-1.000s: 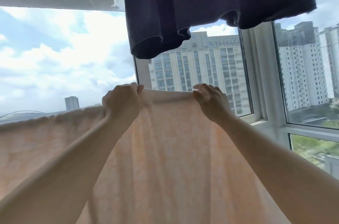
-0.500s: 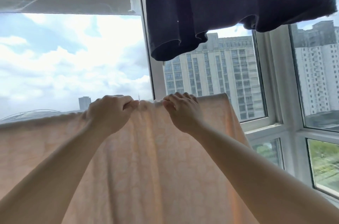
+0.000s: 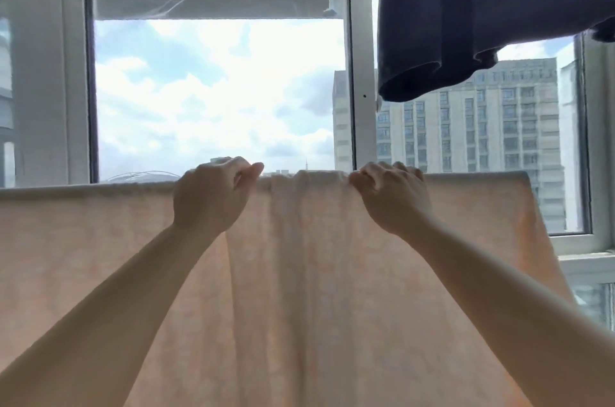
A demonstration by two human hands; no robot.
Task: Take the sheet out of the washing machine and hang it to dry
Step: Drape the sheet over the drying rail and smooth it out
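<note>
We see a wide window (image 3: 216, 90) filling the back of the view, its white frame (image 3: 357, 73) dividing a pane of cloudy sky from a pane that shows a tall building (image 3: 482, 127). Across the lower half hangs the sheet (image 3: 299, 290), pale peach and lit from behind, draped so that its top fold runs level from the left edge of the view almost to the right side; what it is draped over is hidden by the cloth. Its right edge slants down past the window sill. Above and to the right we see a dark navy garment (image 3: 482, 7) hanging, its hem well clear of the sheet. Both of our bare forearms reach up from the bottom corners. Our left hand (image 3: 209, 197) has its fingers curled over the top fold, thumb pressed toward them, pinching the cloth. Our right hand (image 3: 389, 197) grips the same fold a little further right, knuckles bent over the edge. Between the two hands the fold is bunched into small gathers.
</note>
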